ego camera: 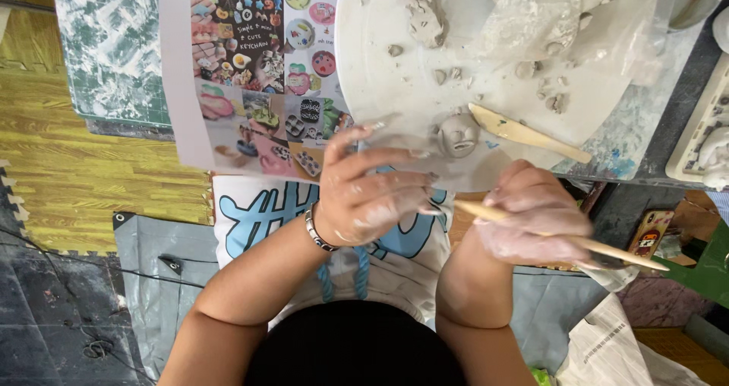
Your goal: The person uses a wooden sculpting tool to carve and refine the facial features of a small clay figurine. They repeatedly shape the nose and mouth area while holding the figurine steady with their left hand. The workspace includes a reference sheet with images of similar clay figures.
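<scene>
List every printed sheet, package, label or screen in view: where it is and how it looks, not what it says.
Printed picture sheet: on the table left of the white round board, rectangular, a collage of small colourful craft photos with a white margin.
Phone: lower right, beyond the right hand, in a tan case with a cartoon picture.
Newspaper: bottom right on the floor, crumpled, grey print.
No screen shows anything lit.

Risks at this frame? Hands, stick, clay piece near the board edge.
1. The small clay figure sits near the round white board's near edge, just beyond the left hand; a nudge might tip it off.
2. The right hand holds a long wooden stick; its tip points toward the left hand's fingers and might jab them.
</scene>
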